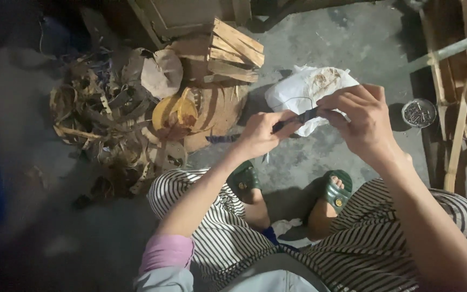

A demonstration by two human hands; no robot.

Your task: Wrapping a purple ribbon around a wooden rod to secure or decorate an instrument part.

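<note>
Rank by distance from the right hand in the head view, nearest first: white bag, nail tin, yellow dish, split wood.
From the right hand:
1. White bag, just behind the hand.
2. Nail tin, to its right on the floor.
3. Split wood, up and left.
4. Yellow dish, far left by the scrap pile.

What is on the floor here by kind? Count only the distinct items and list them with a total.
Green sandals: 2
White bag: 1
Round tin of nails: 1
Yellow round container: 1
Bundle of split wood: 1
Heap of strip scraps: 1
Total: 7
</note>
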